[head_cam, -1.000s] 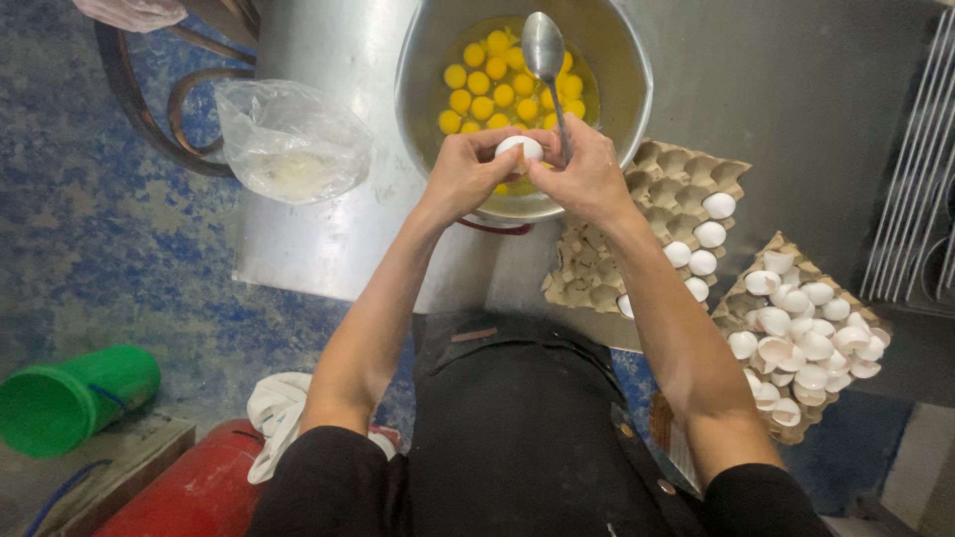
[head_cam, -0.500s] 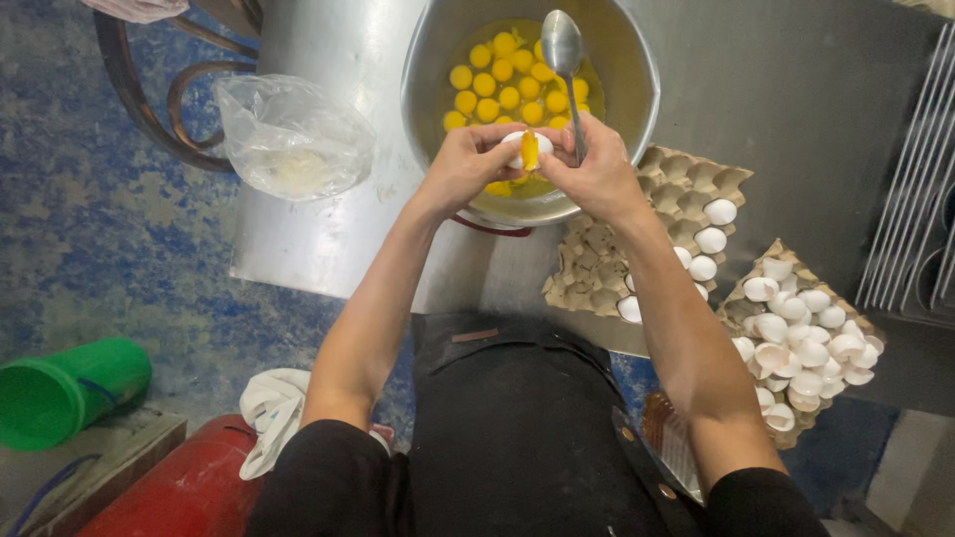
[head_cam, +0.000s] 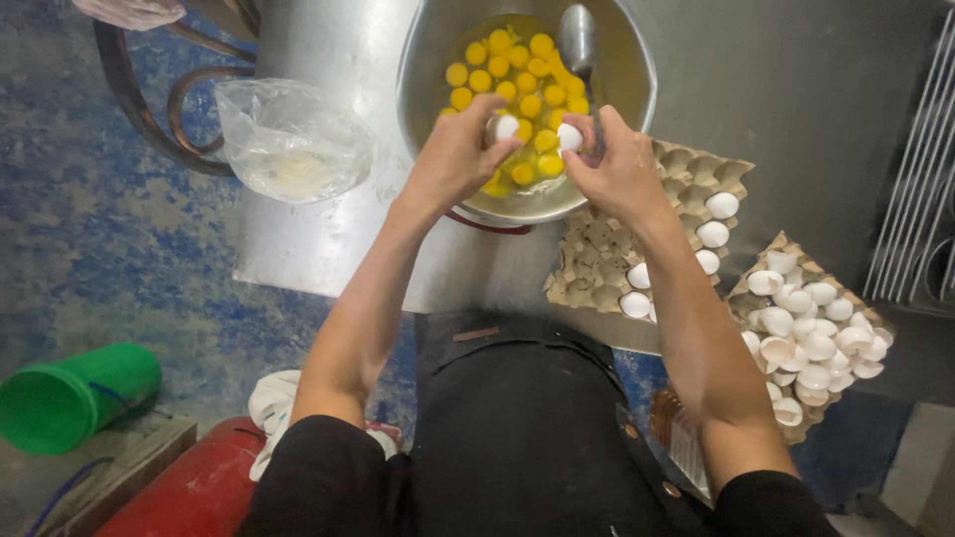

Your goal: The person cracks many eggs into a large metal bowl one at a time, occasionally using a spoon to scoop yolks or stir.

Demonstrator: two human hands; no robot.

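Fingers of each hand pinch a shell half [head_cam: 505, 126] [head_cam: 569, 137] over the bowl [head_cam: 637, 80] — egg tray [head_cam: 607, 249] beside.

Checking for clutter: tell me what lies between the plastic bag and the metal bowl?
Only bare steel table between plastic bag and metal bowl, in the head view.

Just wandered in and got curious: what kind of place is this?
Probably a working kitchen, perhaps a bakery's. A big metal bowl full of egg yolks sits on a steel table, with cardboard egg trays and a heap of empty shells beside it.
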